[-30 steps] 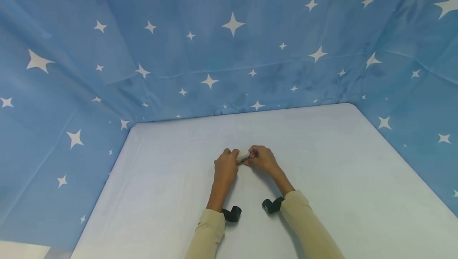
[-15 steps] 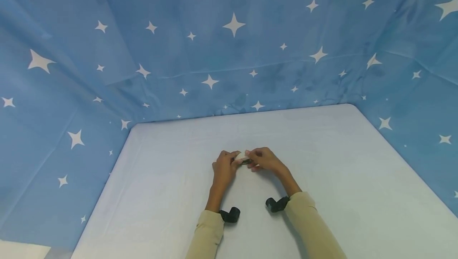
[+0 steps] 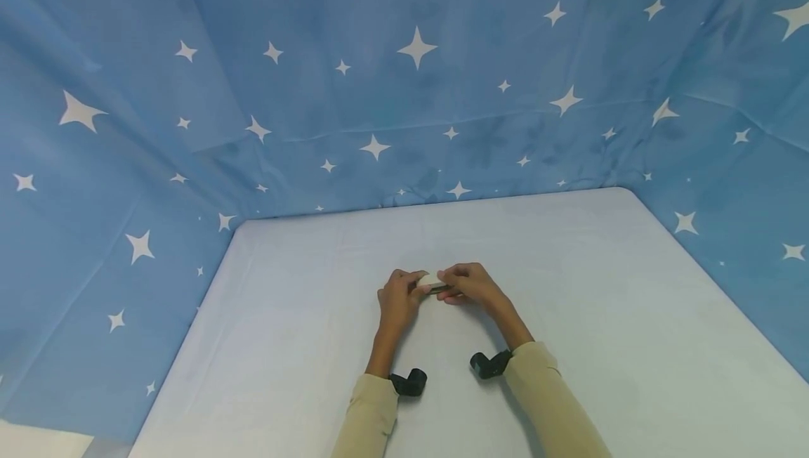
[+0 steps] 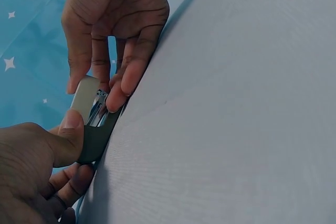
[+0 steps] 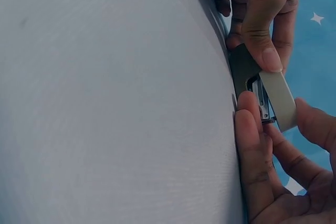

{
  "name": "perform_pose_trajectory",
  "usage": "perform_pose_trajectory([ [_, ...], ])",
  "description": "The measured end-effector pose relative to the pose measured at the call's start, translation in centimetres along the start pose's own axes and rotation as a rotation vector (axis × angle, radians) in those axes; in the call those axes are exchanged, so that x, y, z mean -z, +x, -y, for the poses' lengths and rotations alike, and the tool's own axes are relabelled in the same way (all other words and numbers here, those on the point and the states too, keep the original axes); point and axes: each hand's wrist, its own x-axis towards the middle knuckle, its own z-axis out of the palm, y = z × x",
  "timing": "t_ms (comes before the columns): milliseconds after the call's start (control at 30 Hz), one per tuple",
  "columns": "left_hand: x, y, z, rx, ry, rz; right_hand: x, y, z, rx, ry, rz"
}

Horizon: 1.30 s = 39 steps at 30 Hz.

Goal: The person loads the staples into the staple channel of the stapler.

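Note:
A small stapler (image 3: 432, 279) with a cream top and a dark green base is held between both hands, just over the white table. My left hand (image 3: 397, 301) grips its rear end, the thumb lying along the side. At the other end, my right hand (image 3: 474, 285) has its thumb at the tip of the cream top and its fingers at the base. In the left wrist view the stapler (image 4: 85, 97) stands partly parted, its metal staple channel showing between top and base. The right wrist view shows the same gap in the stapler (image 5: 278, 100).
A white cloth-covered table (image 3: 303, 317) spreads around the hands. Blue curtains (image 3: 404, 107) with white stars stand along the back and sides. Each wrist wears a black camera mount, the left mount (image 3: 411, 382) and the right mount (image 3: 488, 364), close to the table.
My right hand has shifted slightly right and turned, its fingers now placed differently on the stapler's front end. The left hand keeps its grip, and both hands sit slightly lower in the head view.

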Motion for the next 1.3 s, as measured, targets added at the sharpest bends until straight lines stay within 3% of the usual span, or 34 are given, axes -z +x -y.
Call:
perform_pose_trajectory([
  [233, 0.1, 0.2, 0.1, 0.011, -0.001, 0.009, -0.3, 0.5, 0.1, -0.033, 0.023, -0.015],
  [833, -0.2, 0.3, 0.3, 0.006, -0.018, -0.016, -0.1, 0.6, -0.8, 0.000, 0.060, 0.000],
  [1300, -0.7, 0.2, 0.5, 0.026, -0.043, -0.035, -0.9, 0.1, -1.3, 0.028, 0.079, -0.088],
])
